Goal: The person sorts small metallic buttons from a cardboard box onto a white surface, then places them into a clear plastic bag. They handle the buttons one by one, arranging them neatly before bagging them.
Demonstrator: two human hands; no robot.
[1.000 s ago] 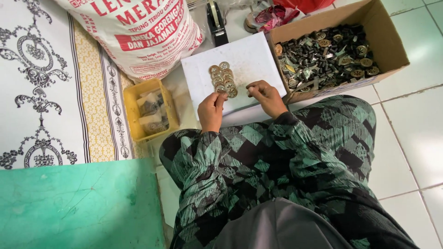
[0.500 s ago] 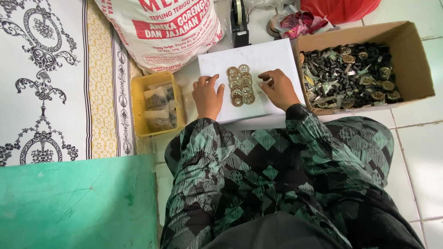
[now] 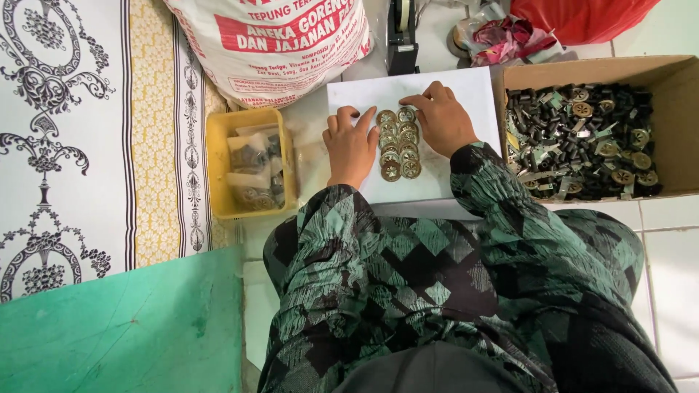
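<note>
A seated person's left hand (image 3: 351, 145) and right hand (image 3: 439, 118) flank two short columns of round brass-coloured discs (image 3: 400, 143) on a white board (image 3: 466, 87), apparently squaring the rows. The left grip lies flat and open against the stack's side; the right grip's fingertips pinch the farthest disc (held lightly). Left of the grips sits a yellow tray (image 3: 218, 145); right, a cardboard box (image 3: 677, 80) of loose parts; beyond, a tape dispenser (image 3: 401, 36) crowds the board's far edge.
</note>
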